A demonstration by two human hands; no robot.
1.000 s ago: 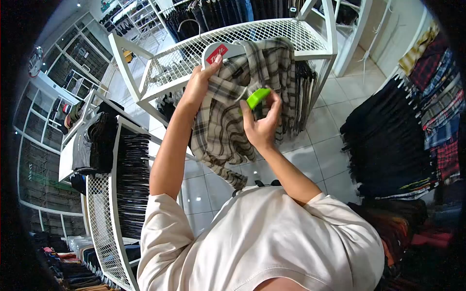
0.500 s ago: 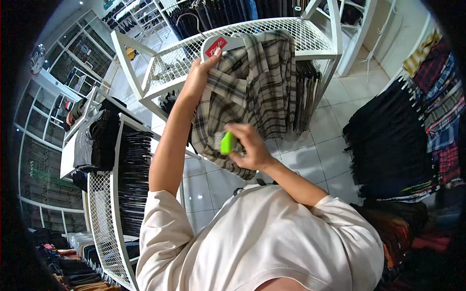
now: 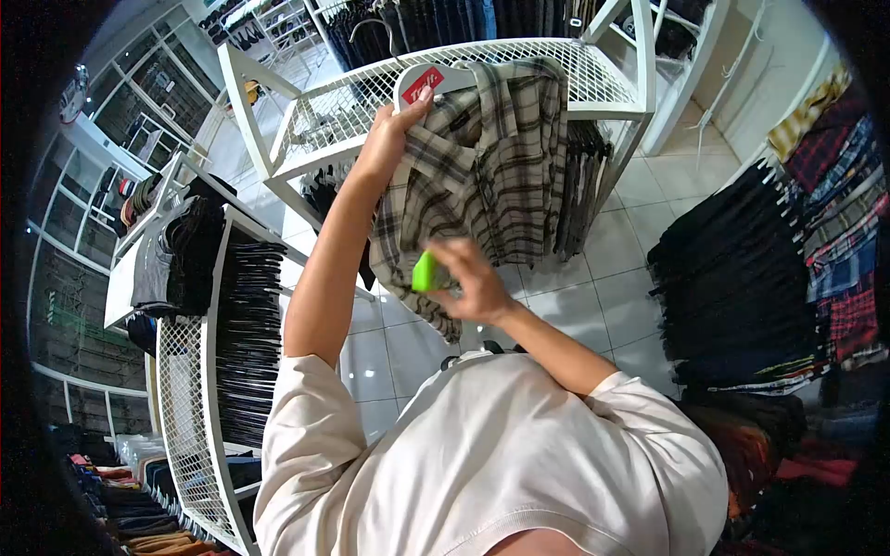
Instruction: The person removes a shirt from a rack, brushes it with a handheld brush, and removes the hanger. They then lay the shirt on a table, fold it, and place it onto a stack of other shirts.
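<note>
Currently the right hand is pinching a green tool against the plaid shirt's lower hem, while the left hand, directly above, is gripping its collar at the hanger.

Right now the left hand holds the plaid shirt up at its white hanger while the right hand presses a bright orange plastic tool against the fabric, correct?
Not quite: in the head view the plastic tool in the right hand is bright green, not orange. The rest holds: the left hand holds the beige-and-black plaid shirt up at its white hanger.
</note>
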